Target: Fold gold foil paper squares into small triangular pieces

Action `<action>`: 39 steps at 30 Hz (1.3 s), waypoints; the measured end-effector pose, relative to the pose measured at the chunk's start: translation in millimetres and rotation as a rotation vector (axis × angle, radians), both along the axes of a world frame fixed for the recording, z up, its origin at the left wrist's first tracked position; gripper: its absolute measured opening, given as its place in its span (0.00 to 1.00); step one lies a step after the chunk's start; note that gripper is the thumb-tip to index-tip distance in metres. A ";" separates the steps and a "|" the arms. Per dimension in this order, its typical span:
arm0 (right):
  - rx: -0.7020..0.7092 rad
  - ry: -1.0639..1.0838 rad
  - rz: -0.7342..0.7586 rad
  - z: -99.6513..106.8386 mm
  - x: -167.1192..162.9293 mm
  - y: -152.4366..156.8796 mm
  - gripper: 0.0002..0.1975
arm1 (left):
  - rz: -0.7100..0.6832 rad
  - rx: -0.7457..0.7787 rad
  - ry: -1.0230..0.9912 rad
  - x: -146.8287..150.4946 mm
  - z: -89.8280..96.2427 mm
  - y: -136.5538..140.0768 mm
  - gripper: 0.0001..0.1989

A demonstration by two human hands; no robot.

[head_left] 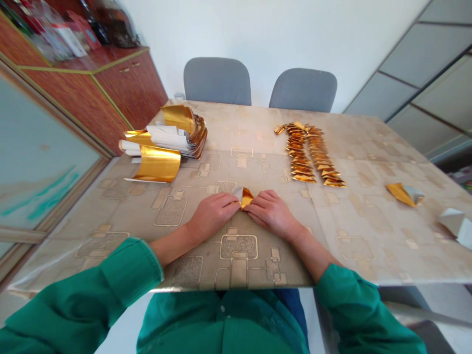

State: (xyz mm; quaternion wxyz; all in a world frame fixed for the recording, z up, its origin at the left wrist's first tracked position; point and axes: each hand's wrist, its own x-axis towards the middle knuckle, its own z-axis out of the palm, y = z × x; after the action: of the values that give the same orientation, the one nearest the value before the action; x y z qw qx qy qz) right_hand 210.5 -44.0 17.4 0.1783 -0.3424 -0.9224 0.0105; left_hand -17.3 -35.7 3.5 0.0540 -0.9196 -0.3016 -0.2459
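A small piece of gold foil paper (pixel 247 197), silvery white on its other side, is partly folded between my two hands over the table. My left hand (pixel 216 215) pinches its left side, fingertips pressed together. On the opposite side my right hand (pixel 272 212) grips the paper with bent fingers. The fingers cover the lower edge, so its exact fold is hidden. Beyond my left hand lies a loose stack of gold and white paper sheets (pixel 173 137), curled at the edges. Two rows of folded gold paper pieces (pixel 300 152) stand packed together beyond my right hand.
A gold and silver folded piece (pixel 403 193) and a white piece of paper (pixel 457 225) lie on the right of the patterned tablecloth (pixel 365 221). Two grey chairs (pixel 217 81) stand at the far edge. A wooden cabinet (pixel 132 88) with bottles and bags is at the left.
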 end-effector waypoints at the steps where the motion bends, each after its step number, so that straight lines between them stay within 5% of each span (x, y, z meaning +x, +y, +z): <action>1: -0.001 -0.003 0.005 0.1 -1.2 -0.8 0.13 | -0.001 -0.027 0.008 -1.1 0.5 -2.3 0.11; 13: -0.071 -0.009 0.080 3.4 7.0 0.2 0.12 | -0.015 -0.086 0.126 -4.5 1.8 -22.2 0.10; 26: -0.344 0.327 -0.065 -9.0 6.9 9.9 0.05 | -0.056 -0.027 0.104 -2.3 1.2 -20.6 0.11; 39: -0.310 0.332 -0.181 -19.6 -7.4 16.0 0.02 | -0.107 -0.064 0.102 -0.4 2.5 -18.3 0.12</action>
State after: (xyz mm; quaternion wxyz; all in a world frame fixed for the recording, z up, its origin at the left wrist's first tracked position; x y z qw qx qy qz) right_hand 203.1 -28.1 -2.3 0.2731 -0.4406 -0.8333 0.1919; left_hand -17.7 -54.1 6.0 0.0267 -0.9470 -0.2565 -0.1916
